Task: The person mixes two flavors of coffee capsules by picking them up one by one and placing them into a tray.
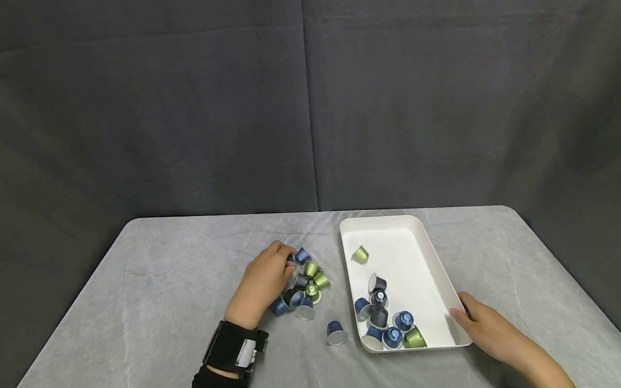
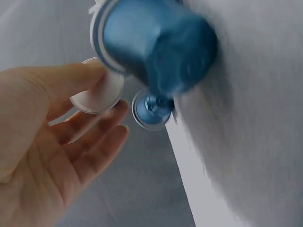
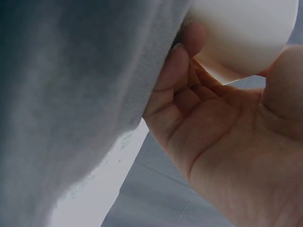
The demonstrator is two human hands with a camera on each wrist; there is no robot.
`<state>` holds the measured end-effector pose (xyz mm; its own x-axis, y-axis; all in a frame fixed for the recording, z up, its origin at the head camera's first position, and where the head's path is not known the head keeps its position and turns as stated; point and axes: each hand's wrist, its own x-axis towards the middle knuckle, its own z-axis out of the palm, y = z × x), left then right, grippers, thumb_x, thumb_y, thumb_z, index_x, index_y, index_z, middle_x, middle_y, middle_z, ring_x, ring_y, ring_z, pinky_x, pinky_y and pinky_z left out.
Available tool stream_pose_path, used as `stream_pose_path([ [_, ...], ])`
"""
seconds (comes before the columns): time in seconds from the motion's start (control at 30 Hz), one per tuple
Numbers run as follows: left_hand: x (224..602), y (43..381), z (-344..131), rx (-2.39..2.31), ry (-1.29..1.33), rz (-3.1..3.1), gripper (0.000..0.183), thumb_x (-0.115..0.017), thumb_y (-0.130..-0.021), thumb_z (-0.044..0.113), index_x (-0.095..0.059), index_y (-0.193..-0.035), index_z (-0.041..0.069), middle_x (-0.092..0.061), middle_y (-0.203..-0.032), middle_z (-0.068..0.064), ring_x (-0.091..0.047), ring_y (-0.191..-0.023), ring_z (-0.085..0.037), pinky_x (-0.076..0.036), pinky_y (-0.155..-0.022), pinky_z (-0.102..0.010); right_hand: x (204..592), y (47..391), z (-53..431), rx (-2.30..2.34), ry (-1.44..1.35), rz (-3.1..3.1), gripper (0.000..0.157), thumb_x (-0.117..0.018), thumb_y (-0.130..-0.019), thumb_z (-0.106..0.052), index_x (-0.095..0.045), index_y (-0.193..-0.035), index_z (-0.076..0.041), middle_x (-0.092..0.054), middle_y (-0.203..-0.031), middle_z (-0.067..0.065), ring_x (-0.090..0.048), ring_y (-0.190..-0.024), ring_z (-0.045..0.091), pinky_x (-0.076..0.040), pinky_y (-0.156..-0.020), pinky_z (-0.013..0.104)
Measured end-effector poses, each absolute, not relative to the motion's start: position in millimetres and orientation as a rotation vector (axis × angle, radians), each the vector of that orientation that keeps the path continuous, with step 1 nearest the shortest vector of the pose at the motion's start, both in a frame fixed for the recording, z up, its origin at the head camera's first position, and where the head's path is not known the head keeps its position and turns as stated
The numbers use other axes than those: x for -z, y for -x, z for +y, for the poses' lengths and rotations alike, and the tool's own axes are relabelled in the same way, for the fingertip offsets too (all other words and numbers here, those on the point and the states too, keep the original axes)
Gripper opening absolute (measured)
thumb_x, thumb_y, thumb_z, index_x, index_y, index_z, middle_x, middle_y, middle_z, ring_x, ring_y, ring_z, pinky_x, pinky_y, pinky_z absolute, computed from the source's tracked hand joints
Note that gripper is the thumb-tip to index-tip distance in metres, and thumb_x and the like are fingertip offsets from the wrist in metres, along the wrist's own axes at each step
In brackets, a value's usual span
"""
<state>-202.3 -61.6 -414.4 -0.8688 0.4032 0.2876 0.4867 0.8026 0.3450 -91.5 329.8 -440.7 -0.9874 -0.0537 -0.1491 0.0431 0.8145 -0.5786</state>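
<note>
Pinching a pod (image 1: 290,258) beside the pile (image 1: 312,291) is the left hand (image 1: 264,277), half closed — the right hand (image 1: 490,326) grips the tray (image 1: 412,264), fingers curled.

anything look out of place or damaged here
One blue capsule sits by itself on the table, between the loose pile of capsules and the white tray, apart from both, so it looks like a stray. No obvious damage shows.

This looks like a studio-style recording space, with dark drapes (image 1: 204,118) hung behind a grey table (image 1: 165,285).
</note>
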Motion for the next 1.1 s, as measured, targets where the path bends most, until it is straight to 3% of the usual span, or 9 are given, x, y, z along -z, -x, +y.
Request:
stream_pose_path([
  [0.53,403.1,173.6,-11.0,0.645,0.994,-2.684,0.033,-0.068,-0.095,0.014,-0.064,-0.127,0.009,-0.059,-0.122,-0.004,-0.06,-0.109,-0.02,-0.052,-0.089,-0.036,440.0,91.1,328.6,0.91,0.011,2.844,0.025,-0.049,-0.105,-0.018,-0.052,-0.118,0.004,-0.063,-0.105,0.015,-0.053,-0.086,0.021,-0.045,-0.07,0.038],
  [0.67,401.2,165.3,-1.1,0.594,1.057,-2.697,0.033,-0.068,-0.095,0.015,-0.064,-0.128,0.012,-0.059,-0.125,-0.001,-0.06,-0.11,-0.017,-0.054,-0.084,-0.034,439.9,90.8,328.3,0.91,0.012,2.847,0.026,-0.049,-0.105,-0.018,-0.052,-0.119,0.004,-0.064,-0.106,0.015,-0.054,-0.087,0.021,-0.046,-0.071,0.039],
  [1.1,406.9,145.9,20.4,0.483,1.425,-2.634,0.027,-0.068,-0.096,0.026,-0.068,-0.122,0.021,-0.064,-0.118,0.008,-0.06,-0.109,-0.008,-0.045,-0.096,-0.024,441.0,91.8,329.2,0.904,0.012,2.846,0.031,-0.049,-0.105,-0.018,-0.051,-0.123,0.007,-0.063,-0.112,0.022,-0.057,-0.094,0.024,-0.048,-0.075,0.042],
])
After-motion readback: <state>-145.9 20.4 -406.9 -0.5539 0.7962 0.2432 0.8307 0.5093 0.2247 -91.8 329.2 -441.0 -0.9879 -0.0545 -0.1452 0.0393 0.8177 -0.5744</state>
